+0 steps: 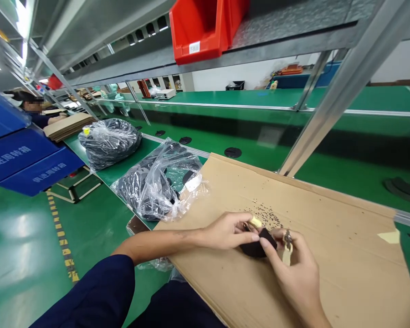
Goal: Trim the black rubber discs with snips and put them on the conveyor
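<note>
Both hands meet over the cardboard sheet (328,255), around a small black part (254,248). My left hand (227,231) pinches its left side between thumb and fingers; a yellow cover sits on one fingertip. My right hand (299,269) grips the part's right side with the thumb and a finger. A small metal tool with pale yellow handles (287,249) rests among the right hand's fingers. Just beyond the hands, many tiny dark bits (268,216) lie scattered on the cardboard. The fingers hide part of the black piece.
Clear plastic bags of black parts (157,182) (109,141) lie at the left. Blue crates (27,155) and a seated person (37,109) are farther left. A red bin (198,41) sits on the overhead shelf. A slanted metal post (341,86) rises beyond the cardboard.
</note>
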The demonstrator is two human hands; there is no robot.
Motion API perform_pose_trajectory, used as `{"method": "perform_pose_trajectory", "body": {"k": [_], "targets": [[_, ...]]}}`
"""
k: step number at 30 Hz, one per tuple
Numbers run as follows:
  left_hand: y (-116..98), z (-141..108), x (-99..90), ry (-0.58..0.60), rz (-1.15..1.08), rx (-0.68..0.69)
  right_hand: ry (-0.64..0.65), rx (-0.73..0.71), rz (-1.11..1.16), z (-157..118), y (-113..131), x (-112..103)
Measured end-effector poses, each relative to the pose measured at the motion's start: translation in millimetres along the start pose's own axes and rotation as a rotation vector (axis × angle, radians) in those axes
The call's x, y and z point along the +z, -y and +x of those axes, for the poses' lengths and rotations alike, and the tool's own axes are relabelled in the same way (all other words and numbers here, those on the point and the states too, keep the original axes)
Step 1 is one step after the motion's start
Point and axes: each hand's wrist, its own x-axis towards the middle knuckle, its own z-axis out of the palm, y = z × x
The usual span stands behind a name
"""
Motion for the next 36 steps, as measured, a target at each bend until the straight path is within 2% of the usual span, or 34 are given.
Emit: {"method": "perform_pose_trajectory", "body": {"k": [3,5,7,8,11,13,15,18,21,25,27,30,32,36], "targets": [[-13,-9,-3.9,0.085,0.266,0.067,0.194,0.147,0.140,5,2,-4],[-27,-11,-19.7,0.098,0.623,0.067,0.201,0.194,0.170,7,2,-6],[-44,-10,-48.1,0.065,1.089,-0.072,0.153,0.227,0.170,9,1,-6],[-53,-10,-65.9,0.044,1.330,-0.243,0.127,0.239,0.165,9,0,-5],[-70,-9,-123.4,-0.089,1.508,-0.478,0.074,0.260,0.153,9,-3,-3],[-73,-9,-155.3,-0.183,1.576,-0.620,0.064,0.261,0.151,8,-3,-2],[-71,-11,-176.7,-0.244,1.603,-0.727,0.068,0.256,0.156,7,-2,-1],[-67,-15,-191.3,-0.300,1.598,-0.798,0.062,0.268,0.164,8,-1,-1],[-72,-22,-195.6,-0.369,1.575,-0.749,0.048,0.318,0.178,9,-2,-3],[-89,-35,-193.3,-0.430,1.486,-0.547,0.037,0.380,0.241,9,-5,-5],[-90,-38,-184.1,-0.458,1.338,-0.419,0.029,0.408,0.273,7,-7,-5],[-77,-35,-155.1,-0.499,0.750,-0.138,0.016,0.441,0.318,5,-10,-3],[-63,-27,-128.2,-0.460,0.323,0.007,0.009,0.453,0.343,4,-11,-2],[-41,-1,-73.2,-0.349,-0.108,0.055,-0.029,0.490,0.384,3,-9,-3]]}}
